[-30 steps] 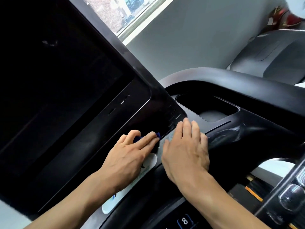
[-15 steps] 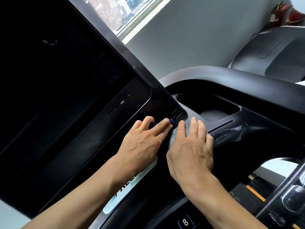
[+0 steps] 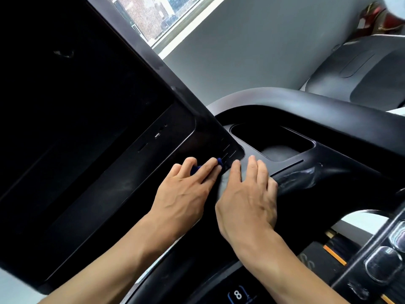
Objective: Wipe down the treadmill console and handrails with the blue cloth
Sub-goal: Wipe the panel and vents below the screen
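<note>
1. Your left hand lies palm-down on the lower right corner of the glossy black treadmill console screen panel, fingers pressed on a small dark blue cloth.
2. Blue cloth: mostly hidden under your left fingers; only a sliver shows between them and a tip pokes out at the fingertips, right by the short slot marks on the panel corner.
3. Left grip: fingers lightly curved, bearing down on the cloth; can't tell if any finger curls round it.
4. Your right hand lies flat just beside the left, fingers straight and together, nothing in it, palm on the black moulded console deck below the screen.
5. Right fingertips reach close to the edge of the rounded rectangular black storage recess, not inside it.
6. The curved matte black handrail bar arcs above the recess; neither hand touches it.
7. Glare smudges show on the glossy deck right of your right hand.
8. Bottom centre: a blue-lit display reading "8".
9. Bottom right: row of clear rounded buttons on a dark strip.
10. Behind: a grey wall, a window top centre, and a dark grey neighbouring machine housing top right.
</note>
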`<act>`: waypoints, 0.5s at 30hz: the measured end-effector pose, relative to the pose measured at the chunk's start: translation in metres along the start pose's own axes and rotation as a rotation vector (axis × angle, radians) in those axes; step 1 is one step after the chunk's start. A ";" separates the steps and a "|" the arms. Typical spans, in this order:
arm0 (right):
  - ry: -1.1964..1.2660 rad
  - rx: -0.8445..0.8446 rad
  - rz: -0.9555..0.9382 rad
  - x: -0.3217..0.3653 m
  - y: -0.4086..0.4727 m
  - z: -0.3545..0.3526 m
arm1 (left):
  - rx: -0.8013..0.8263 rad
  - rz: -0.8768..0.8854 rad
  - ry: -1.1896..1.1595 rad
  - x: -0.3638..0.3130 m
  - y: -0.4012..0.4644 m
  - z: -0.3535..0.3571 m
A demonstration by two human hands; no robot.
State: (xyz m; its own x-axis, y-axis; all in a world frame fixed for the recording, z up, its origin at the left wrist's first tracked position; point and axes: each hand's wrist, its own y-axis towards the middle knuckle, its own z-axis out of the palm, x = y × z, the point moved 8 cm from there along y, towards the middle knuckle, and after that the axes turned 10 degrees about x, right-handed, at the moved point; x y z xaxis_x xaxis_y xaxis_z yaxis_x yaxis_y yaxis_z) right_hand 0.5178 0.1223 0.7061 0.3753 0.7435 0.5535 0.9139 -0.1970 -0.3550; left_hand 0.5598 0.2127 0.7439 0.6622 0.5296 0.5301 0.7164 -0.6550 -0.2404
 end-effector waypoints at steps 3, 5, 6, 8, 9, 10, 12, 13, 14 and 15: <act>0.011 -0.016 -0.001 0.000 -0.001 -0.002 | -0.009 0.015 0.037 0.002 0.016 -0.006; 0.026 -0.021 0.000 -0.001 -0.001 -0.004 | -0.008 0.013 0.036 0.000 0.020 -0.006; 0.025 -0.020 0.000 -0.002 -0.001 -0.004 | -0.003 0.008 0.031 -0.001 0.017 -0.004; -0.021 -0.016 -0.012 -0.002 0.000 -0.005 | -0.005 -0.006 0.028 -0.003 0.008 -0.001; -0.049 -0.020 -0.024 -0.002 0.000 -0.006 | -0.007 -0.010 0.029 -0.004 0.005 -0.001; -0.071 -0.032 -0.036 -0.004 0.000 -0.006 | -0.008 -0.013 0.035 -0.003 0.006 -0.002; -0.093 -0.079 -0.059 -0.007 0.003 -0.013 | 0.007 -0.022 0.064 -0.001 0.015 -0.004; -0.098 -0.102 -0.069 -0.008 0.004 -0.017 | 0.018 -0.026 0.079 -0.001 0.021 -0.006; -0.105 -0.116 -0.078 -0.008 0.006 -0.019 | 0.029 -0.031 0.084 -0.002 0.027 -0.006; -0.116 -0.123 -0.088 -0.007 0.007 -0.020 | 0.034 -0.039 0.086 -0.003 0.030 -0.006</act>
State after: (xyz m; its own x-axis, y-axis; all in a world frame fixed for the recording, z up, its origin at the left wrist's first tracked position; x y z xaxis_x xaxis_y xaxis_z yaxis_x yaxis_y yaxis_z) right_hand 0.5249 0.1024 0.7146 0.2796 0.8287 0.4849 0.9570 -0.1995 -0.2108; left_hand 0.5774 0.1883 0.7400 0.6129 0.5052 0.6075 0.7496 -0.6150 -0.2447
